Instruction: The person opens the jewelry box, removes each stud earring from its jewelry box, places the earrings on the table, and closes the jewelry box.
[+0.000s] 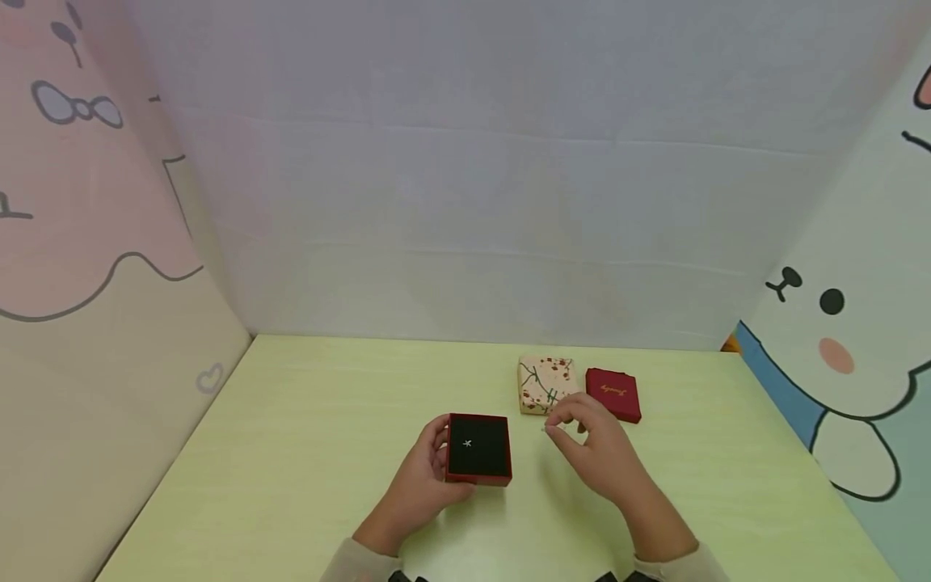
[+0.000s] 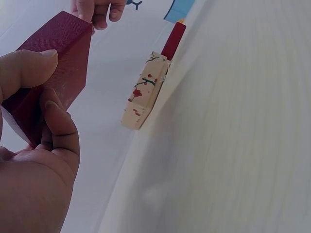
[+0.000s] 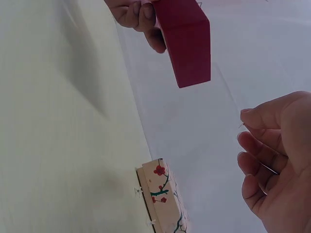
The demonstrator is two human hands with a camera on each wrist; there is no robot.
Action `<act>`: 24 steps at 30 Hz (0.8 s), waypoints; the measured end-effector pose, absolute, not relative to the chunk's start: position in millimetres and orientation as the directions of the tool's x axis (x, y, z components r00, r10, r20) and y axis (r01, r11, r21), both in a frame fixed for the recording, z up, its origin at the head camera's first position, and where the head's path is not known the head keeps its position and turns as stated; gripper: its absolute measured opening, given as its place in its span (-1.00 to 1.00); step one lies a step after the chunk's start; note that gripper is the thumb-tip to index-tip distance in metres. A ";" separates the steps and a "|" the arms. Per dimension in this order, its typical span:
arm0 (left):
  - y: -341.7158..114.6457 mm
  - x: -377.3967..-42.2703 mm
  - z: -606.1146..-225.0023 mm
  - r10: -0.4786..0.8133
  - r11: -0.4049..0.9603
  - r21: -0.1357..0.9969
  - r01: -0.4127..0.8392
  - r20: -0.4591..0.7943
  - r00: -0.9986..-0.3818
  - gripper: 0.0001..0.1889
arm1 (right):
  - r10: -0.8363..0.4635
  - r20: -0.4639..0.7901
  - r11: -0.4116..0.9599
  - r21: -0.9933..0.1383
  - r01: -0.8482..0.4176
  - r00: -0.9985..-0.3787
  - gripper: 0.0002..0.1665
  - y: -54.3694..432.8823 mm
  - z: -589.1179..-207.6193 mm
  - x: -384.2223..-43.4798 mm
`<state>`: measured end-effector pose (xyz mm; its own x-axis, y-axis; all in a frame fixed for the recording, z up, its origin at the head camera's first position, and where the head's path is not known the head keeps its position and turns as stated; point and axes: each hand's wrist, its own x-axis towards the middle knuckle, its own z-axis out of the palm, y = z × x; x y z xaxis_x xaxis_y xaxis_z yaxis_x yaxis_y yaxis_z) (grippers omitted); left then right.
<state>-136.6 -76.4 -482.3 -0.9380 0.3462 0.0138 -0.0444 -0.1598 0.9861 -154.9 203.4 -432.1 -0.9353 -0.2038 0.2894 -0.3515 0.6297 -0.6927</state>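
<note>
My left hand (image 1: 422,483) grips a small red box (image 1: 478,483) from its left side, raised above the table. A black insert (image 1: 489,453) fills the box, and a tiny silver star-shaped piece (image 1: 468,443) sits on it, left of the middle. To the right of the box, my right hand (image 1: 600,453) pinches a tiny thin metal pin (image 3: 241,125) between thumb and forefinger; the pin is too small to name surely. Its other fingers are loosely bent. In the left wrist view the red box (image 2: 68,53) hides its own contents.
Behind my right hand lies a cream box with a floral print (image 1: 538,384). Beside it is a dark red flat case (image 1: 611,392) with gold lettering. Tiny clear or metallic bits (image 3: 138,191) show next to the floral box. A pale cloth wall (image 1: 451,242) closes off the table's back.
</note>
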 end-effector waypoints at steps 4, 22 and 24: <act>-77.2 -136.3 -482.0 0.342 -0.149 0.988 -0.041 0.013 -0.940 0.09 | -0.166 0.300 0.651 -0.682 -0.333 -0.939 -0.88 214.2 -436.9 -159.0; -77.9 -134.8 -478.5 0.335 -0.139 0.990 -0.027 0.022 -0.942 0.10 | -0.077 0.166 0.701 -0.692 -0.172 -0.983 -0.90 228.7 -465.7 -165.7; -77.8 -134.7 -478.3 0.332 -0.136 0.990 -0.023 0.024 -0.943 0.10 | -0.067 0.139 0.719 -0.679 -0.145 -0.988 -0.88 228.8 -467.9 -166.4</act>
